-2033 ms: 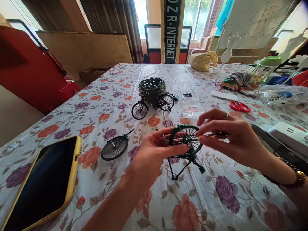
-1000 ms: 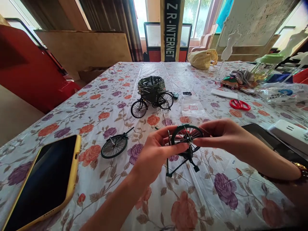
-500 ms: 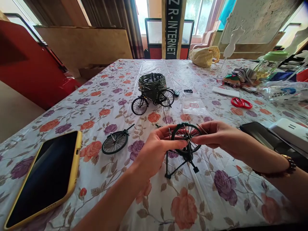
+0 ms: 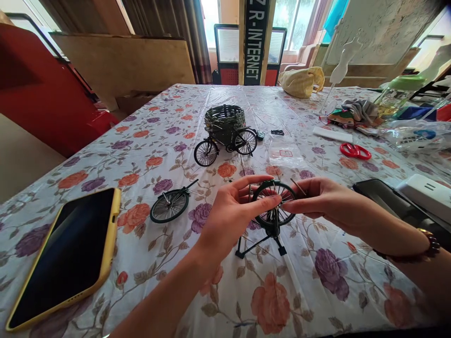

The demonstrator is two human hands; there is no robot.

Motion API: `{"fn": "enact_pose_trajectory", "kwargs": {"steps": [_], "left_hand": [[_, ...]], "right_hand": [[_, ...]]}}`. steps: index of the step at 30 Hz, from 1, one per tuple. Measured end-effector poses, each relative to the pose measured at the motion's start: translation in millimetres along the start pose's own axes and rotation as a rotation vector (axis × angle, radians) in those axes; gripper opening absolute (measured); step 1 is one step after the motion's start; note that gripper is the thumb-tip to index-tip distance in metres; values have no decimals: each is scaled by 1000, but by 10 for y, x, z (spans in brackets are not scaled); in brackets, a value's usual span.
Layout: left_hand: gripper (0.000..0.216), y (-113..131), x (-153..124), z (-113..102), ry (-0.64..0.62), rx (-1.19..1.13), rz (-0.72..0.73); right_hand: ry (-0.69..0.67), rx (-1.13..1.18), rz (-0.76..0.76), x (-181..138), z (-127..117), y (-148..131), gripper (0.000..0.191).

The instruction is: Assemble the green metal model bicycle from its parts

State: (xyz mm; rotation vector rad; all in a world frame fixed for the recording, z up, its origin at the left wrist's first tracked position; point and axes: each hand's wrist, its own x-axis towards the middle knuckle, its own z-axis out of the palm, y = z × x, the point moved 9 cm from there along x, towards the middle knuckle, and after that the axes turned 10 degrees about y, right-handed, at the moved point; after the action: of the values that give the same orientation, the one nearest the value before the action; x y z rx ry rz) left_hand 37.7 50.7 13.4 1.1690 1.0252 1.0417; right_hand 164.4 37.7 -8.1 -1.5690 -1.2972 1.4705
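Between my hands is a dark green miniature bicycle frame (image 4: 257, 245) with a spoked wheel (image 4: 273, 218) at its top. My left hand (image 4: 243, 204) grips the wheel from the left, thumb at the hub and forefinger along the upper rim. From the right, my right hand (image 4: 313, 199) pinches near the hub; a thin metal rod (image 4: 299, 186) sticks up beside its fingers. The fingertips partly cover the hub. A loose front wheel with fork (image 4: 169, 205) lies on the table to the left. Farther back stands a complete black miniature bicycle (image 4: 225, 143).
A woven dark basket (image 4: 224, 116) stands behind the black bicycle. At left lies a yellow-cased phone (image 4: 66, 258). Red scissors (image 4: 355, 151), a clear plastic bag (image 4: 285, 154) and a white power strip (image 4: 423, 195) are to the right, on the floral tablecloth (image 4: 197, 300).
My left forefinger has moved onto the top of the wheel rim, and the left thumb has shifted slightly up. The frame's lower end has swung a little left. Both hands still hold it.
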Motion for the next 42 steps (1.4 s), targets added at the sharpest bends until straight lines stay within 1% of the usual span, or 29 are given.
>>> {"fn": "enact_pose_trajectory", "kwargs": {"steps": [3,11,24,31,38,42], "left_hand": [[33,9,-5,-14,8,34,12],[35,-22,-1,-69,72,30,-43],[36,-58,-13,-74,98,-28,-64],[24,-25,-14,-136,196,-98,-77],[26,-20,-11,-144,205,-121,-78],[26,-42,-28,-136,205,-121,-106]], "right_hand": [[-12,2,3,13,23,21,24],[-4,51,2,20,72,60,26],[-14,59,-17,27,114,35,29],[-18,48,-2,21,135,48,32],[-19,34,-1,12,148,50,35],[-24,47,-2,21,151,57,34]]}}
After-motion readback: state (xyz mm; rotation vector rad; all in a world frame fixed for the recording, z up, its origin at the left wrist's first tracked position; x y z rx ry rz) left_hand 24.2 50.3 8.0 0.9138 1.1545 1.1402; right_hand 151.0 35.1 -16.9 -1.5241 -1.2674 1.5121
